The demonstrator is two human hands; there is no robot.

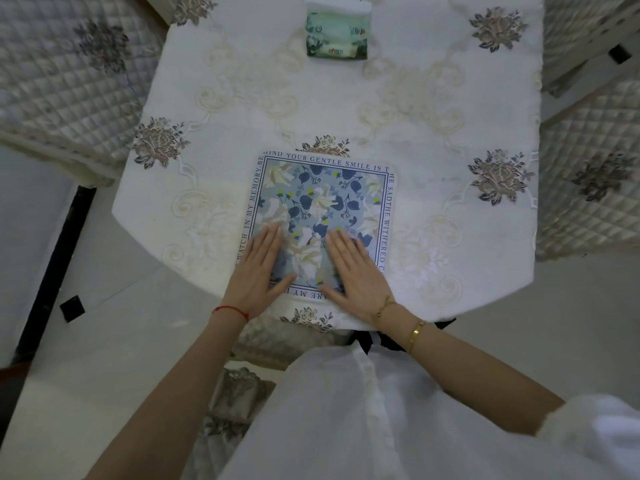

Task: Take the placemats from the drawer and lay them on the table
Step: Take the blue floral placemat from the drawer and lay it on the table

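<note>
Blue floral placemat (322,216): flat on the white embroidered tablecloth (415,133) at the near edge, roughly square, sides square to the table.
Left hand (258,271): flat, fingers straight, pressing the mat's near-left part.
Right hand (353,268): flat, fingers straight, pressing its near-right part.
Tissue pack (336,29): far side.

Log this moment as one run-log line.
stage: smoothing | placemat: flat on tablecloth, near edge | left hand: flat on placemat | right hand: flat on placemat | tissue pack: far side
</note>
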